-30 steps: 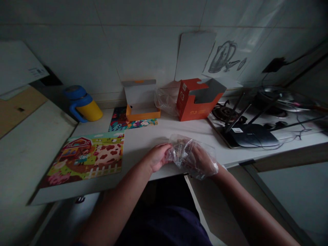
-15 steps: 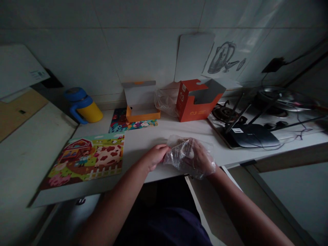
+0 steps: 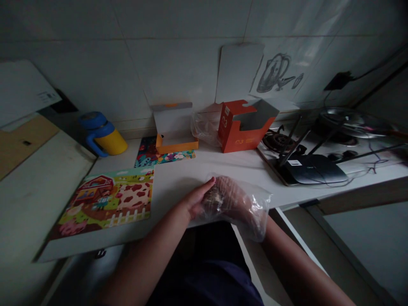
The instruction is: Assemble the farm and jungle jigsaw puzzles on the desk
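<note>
A clear plastic bag (image 3: 255, 204) with faint printing is drawn over my right hand (image 3: 234, 193) up to the wrist. Inside it, at the fingertips, shows a brownish, uneven thing (image 3: 213, 199) whose kind I cannot make out; my right fingers curl round it. My left hand (image 3: 197, 199) presses against the closed end of the bag from outside, thumb up and fingers bent round it. Both hands are above the front edge of the white counter (image 3: 178, 180).
To the left lie a farm picture puzzle (image 3: 127, 195) and a blue-and-yellow jug (image 3: 110, 138). An opened orange-edged box (image 3: 177, 146) rests on another colourful picture (image 3: 146, 157). Behind are a second plastic bag (image 3: 205, 127) and an orange box (image 3: 236, 131). A black router (image 3: 314, 168) stands right, by a stove burner (image 3: 279, 140).
My right hand has pushed deeper and leftward into the bag, whose mouth now hangs lower at the wrist. The brownish thing shows more clearly, and my left hand has closed in round the bag's end.
</note>
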`<action>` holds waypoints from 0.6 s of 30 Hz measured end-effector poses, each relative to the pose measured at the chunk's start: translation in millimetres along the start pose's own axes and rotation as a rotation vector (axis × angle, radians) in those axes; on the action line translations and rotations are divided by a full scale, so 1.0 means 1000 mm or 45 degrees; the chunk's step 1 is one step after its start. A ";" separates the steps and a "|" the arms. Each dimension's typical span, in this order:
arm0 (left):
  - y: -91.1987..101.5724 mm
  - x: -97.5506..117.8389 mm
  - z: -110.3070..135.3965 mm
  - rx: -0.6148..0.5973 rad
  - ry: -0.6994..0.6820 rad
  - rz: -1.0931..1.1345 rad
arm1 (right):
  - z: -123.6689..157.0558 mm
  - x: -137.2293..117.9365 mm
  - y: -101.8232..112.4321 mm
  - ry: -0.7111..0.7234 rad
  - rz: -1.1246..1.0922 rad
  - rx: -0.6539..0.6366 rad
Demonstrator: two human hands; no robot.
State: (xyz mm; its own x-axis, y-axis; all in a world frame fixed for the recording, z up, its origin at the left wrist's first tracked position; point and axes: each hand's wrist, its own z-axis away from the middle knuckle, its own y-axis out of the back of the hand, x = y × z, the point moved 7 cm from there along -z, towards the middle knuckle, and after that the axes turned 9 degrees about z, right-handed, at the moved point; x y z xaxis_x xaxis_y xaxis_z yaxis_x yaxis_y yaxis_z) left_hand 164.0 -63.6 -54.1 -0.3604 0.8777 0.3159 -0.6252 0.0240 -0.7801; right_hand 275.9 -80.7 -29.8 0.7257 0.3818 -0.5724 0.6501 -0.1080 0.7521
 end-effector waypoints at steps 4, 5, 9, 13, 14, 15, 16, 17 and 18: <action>-0.002 -0.003 0.003 -0.050 -0.088 0.103 | -0.017 -0.035 0.021 0.226 0.169 -0.069; -0.003 -0.002 0.005 -0.078 -0.131 0.134 | -0.020 -0.047 0.033 0.272 0.194 -0.080; -0.004 0.004 0.016 -0.147 -0.252 0.237 | -0.018 -0.074 0.100 0.227 0.246 0.050; 0.005 0.018 0.032 -0.092 -0.429 0.323 | 0.021 -0.057 0.162 -0.107 0.247 0.669; 0.007 0.021 0.035 -0.081 -0.483 0.354 | 0.030 -0.048 0.162 -0.197 0.165 0.693; 0.008 0.022 0.038 -0.078 -0.522 0.380 | 0.036 -0.041 0.152 -0.246 0.051 0.589; 0.008 0.021 0.039 -0.084 -0.534 0.400 | 0.039 -0.037 0.135 -0.267 -0.067 0.422; 0.007 0.017 0.039 -0.100 -0.521 0.405 | 0.042 -0.037 0.116 -0.271 -0.180 0.238; 0.004 0.010 0.037 -0.127 -0.485 0.391 | 0.044 -0.038 0.100 -0.274 -0.271 0.132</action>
State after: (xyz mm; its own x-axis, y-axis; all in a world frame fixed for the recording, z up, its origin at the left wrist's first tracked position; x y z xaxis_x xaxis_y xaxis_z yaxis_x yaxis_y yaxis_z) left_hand 132.4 -72.0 -34.3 -0.7565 0.6145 0.2238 -0.3880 -0.1463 -0.9100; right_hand 323.0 -146.8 52.4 0.5950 0.2040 -0.7774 0.8037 -0.1437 0.5774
